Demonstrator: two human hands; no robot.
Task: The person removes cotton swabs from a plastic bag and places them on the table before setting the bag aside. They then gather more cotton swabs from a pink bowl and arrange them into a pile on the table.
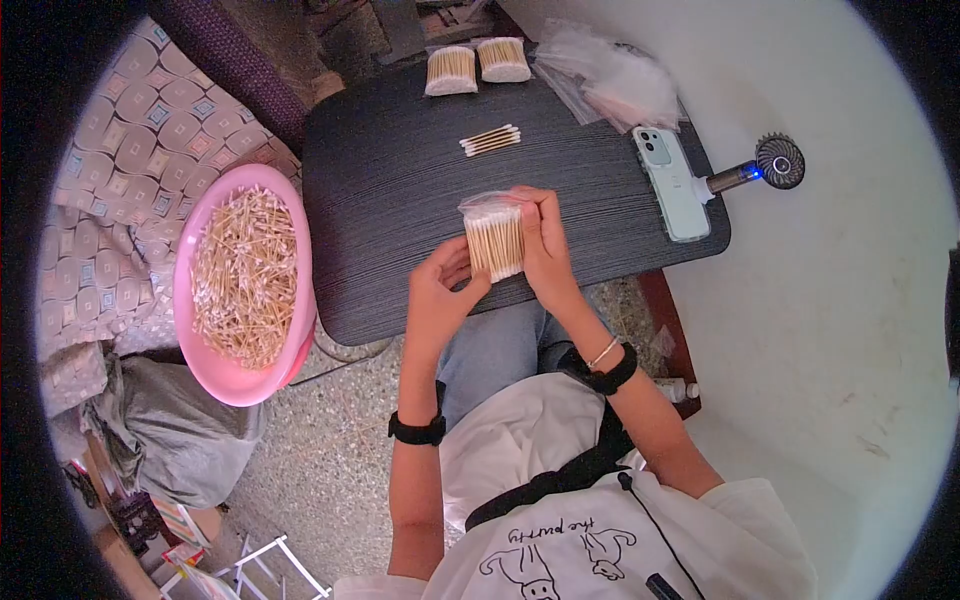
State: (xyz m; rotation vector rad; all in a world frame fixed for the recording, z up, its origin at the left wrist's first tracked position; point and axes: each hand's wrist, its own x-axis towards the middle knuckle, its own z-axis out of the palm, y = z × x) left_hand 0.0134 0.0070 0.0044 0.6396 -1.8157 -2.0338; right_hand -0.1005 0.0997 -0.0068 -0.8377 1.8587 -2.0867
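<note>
Between my two hands, over the near edge of the dark table, is a clear bag of cotton swabs [495, 242], with the swabs standing side by side. My left hand [441, 290] grips its lower left side, the thumb on the front. At the bag's upper right, my right hand [544, 240] is closed on the plastic near the top. Beyond the bag, a few loose cotton swabs [490, 140] lie on the table. Two filled bags, one on the left [451, 72] and one on the right [503, 61], rest at the far edge.
A pink basin [185, 310] full of loose swabs stands left of the dark table [380, 200]. Clear plastic bags [625, 90] lie at the far right corner. Below them are a phone [672, 190] and a small fan [779, 161]. A grey bag [180, 425] sits at lower left.
</note>
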